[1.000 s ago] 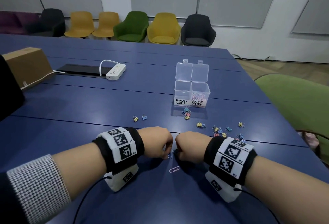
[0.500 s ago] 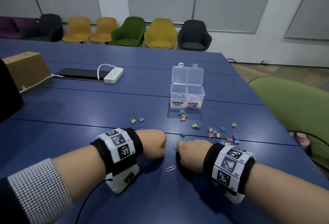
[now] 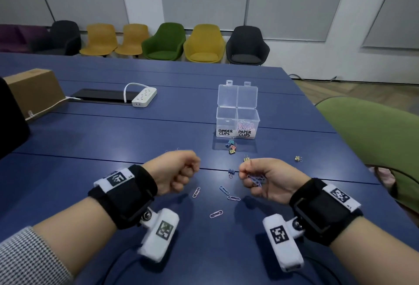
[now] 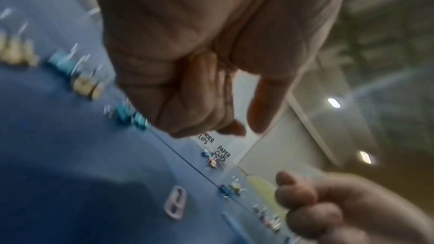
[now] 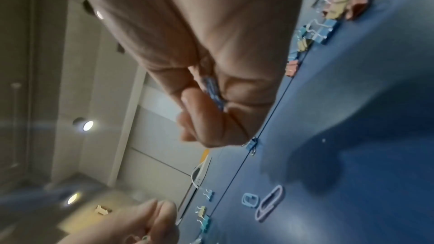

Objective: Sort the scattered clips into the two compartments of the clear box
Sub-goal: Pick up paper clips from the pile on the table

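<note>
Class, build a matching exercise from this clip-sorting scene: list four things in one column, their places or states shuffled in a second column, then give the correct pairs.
Column 1
1. Clear plastic two-compartment box
2. Right hand
3. White power strip
4. Pink wire paper clip

Column 2
A. Lying flat on the blue table between the two wrists
B. Lids open, standing upright
C. On the table beside a brown cardboard box
D. Holding a bunch of blue paper clips

Pairs: 1-B, 2-D, 3-C, 4-A
</note>
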`<state>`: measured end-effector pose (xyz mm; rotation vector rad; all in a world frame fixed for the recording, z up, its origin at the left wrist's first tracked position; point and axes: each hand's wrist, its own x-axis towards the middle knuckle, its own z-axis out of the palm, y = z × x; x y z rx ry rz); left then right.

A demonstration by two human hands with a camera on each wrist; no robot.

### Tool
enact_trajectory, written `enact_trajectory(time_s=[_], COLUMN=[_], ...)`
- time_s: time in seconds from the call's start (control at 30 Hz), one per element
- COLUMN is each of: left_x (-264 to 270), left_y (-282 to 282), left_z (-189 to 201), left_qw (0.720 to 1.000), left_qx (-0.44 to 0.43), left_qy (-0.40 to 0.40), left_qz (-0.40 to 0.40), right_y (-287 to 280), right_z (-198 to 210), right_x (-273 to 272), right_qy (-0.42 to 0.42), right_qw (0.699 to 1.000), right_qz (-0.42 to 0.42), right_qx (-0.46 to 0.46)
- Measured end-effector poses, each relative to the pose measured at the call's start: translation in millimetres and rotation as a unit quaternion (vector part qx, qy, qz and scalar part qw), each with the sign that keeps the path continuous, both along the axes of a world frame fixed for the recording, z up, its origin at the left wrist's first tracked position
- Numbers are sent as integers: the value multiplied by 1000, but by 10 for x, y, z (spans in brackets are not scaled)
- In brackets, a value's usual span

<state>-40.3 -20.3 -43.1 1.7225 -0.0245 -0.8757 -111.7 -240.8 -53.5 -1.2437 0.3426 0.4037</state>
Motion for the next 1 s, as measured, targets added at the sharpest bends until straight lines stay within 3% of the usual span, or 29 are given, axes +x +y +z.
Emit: enact_trajectory(time_s=[0.03, 0.07, 0.13, 0.17, 0.2, 0.27, 0.3, 0.33, 0.4, 0.73, 0.9, 1.0], left_x=[-18, -35, -94, -125, -163, -232, -259, -268, -250, -151, -175, -232], left_y=[-8, -14, -49, -76, -108, -188, -227, -266, -312, -364, -381, -421], left_z=[-11, -30, -66, -78, -84, -78, -76, -75, -77, -126, -115, -90], left_qw=[990, 957, 859, 823, 801, 775, 766, 760, 753, 765, 742, 715], left_qx=[103, 204, 357, 400, 424, 443, 446, 446, 444, 421, 430, 435], left_qy=[-83, -165, -280, -306, -322, -344, -356, -366, -378, -377, -392, -410], left_qz=[-53, -120, -237, -263, -276, -290, -296, -299, -303, -308, -332, -364], right_y=[11, 23, 42, 55, 76, 138, 181, 220, 283, 502, 626, 626], right_z=[-2, 10, 35, 49, 68, 75, 69, 54, 5, -22, -41, -28], right_x=[6, 14, 48, 65, 74, 100, 110, 120, 156, 384, 418, 372], right_qy=[-7, -9, -21, -39, -62, -110, -118, -113, -108, -136, -142, -150], right_qw=[1000, 998, 986, 967, 927, 791, 731, 693, 658, 646, 597, 570], right_qz=[8, 15, 43, 73, 118, 223, 258, 279, 303, 312, 327, 335], right_qx=[-29, -63, -160, -242, -349, -559, -620, -655, -681, -683, -718, -735])
